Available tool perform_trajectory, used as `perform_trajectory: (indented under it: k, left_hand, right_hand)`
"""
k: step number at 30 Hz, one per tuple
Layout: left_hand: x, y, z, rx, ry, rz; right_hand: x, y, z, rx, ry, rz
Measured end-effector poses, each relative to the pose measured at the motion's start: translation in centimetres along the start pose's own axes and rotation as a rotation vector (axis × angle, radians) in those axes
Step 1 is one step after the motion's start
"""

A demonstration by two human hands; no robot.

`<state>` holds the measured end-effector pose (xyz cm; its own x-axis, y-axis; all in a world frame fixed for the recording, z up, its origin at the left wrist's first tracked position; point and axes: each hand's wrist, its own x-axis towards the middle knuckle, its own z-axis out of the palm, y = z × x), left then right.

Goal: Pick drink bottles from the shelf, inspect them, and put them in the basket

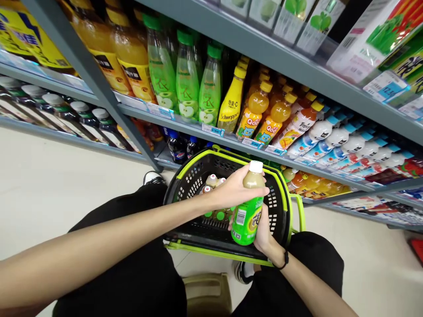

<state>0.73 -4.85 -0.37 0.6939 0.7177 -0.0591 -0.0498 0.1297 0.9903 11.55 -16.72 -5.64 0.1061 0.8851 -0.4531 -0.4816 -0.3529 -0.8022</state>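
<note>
A juice bottle (247, 215) with a green label and white cap is held slightly tilted over the basket. My left hand (236, 187) wraps round its upper part, just under the cap. Lower down, my right hand (263, 229) grips the side and base of the same bottle. Beneath both hands stands a black shopping basket (188, 233) with lime-green rim and handles. Inside it, toward the left, are several bottles (211, 179) with white caps, partly hidden by my left hand and forearm.
Shelves of drinks rise in front: green apple bottles (187, 79), a yellow Schweppes bottle (232, 101), orange Qoo bottles (251, 112) and white-and-blue bottles (307, 136). A grey shelf upright (89, 79) stands at left. Between my feet sits an olive-coloured stool (208, 295).
</note>
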Motion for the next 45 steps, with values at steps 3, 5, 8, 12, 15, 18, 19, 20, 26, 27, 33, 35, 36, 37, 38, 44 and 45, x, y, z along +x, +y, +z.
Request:
perform_trajectory:
  k: [3,5,8,12,15,18,19,20,26,27,33,35,36,37,38,44,45]
  left_hand:
    - [0.0,-0.2,0.2,0.043,-0.016,0.064]
    - [0.0,-0.4,0.3,0.143,0.025,0.082]
    - [0.0,-0.4,0.3,0.221,0.019,0.101]
    - [-0.1,-0.3,0.4,0.258,0.012,0.117]
    - [0.0,-0.5,0.3,0.272,0.037,0.089]
    - [0.1,-0.7,0.2,0.271,0.048,0.072]
    - [0.2,-0.8,0.1,0.267,0.051,0.068]
    - [0.2,-0.8,0.1,0.263,0.052,0.064]
    - [0.4,-0.7,0.2,0.25,0.045,0.073]
    - [0.4,-0.7,0.2,0.251,0.048,0.071]
    - [0.3,-0.9,0.2,0.235,0.049,0.054]
    - [0.2,-0.9,0.2,0.228,0.049,0.055]
    - [0.2,-0.9,0.2,0.227,0.049,0.056]
    - [0.2,-0.9,0.2,0.228,0.05,0.055]
    - [0.1,-0.9,0.2,0.228,0.05,0.053]
    - [0.2,-1.0,0.1,0.224,0.042,0.054]
    - [0.2,-1.0,0.1,0.224,0.041,0.054]
  right_hand:
    - [-0.6,-0.4,0.2,-0.027,-0.013,0.029]
    - [-0.8,-0.7,0.4,-0.051,-0.009,0.024]
    - [-0.6,-0.9,0.6,-0.083,-0.032,0.009]
    - [-0.1,-0.9,0.4,-0.072,-0.087,0.047]
    - [0.1,-0.7,0.1,-0.055,-0.1,0.079]
    - [0.0,-0.4,0.0,-0.05,-0.082,0.101]
    - [0.0,-0.3,-0.1,-0.045,-0.076,0.117]
    - [0.0,-0.3,-0.1,-0.037,-0.071,0.133]
    - [-0.2,-0.4,0.1,-0.022,-0.007,0.111]
    - [-0.2,-0.5,0.1,-0.031,0.003,0.086]
    - [-0.1,-0.5,0.1,-0.059,0.017,0.002]
    - [-0.2,-0.3,-0.1,-0.035,0.014,0.029]
    - [-0.2,-0.2,-0.2,-0.02,0.007,0.057]
    - [-0.2,-0.1,-0.4,-0.006,-0.004,0.089]
    - [-0.2,0.0,-0.5,0.005,-0.014,0.118]
    - [-0.1,0.3,-0.9,0.007,-0.014,0.145]
    - [-0.1,0.3,-0.8,0.004,-0.013,0.14]
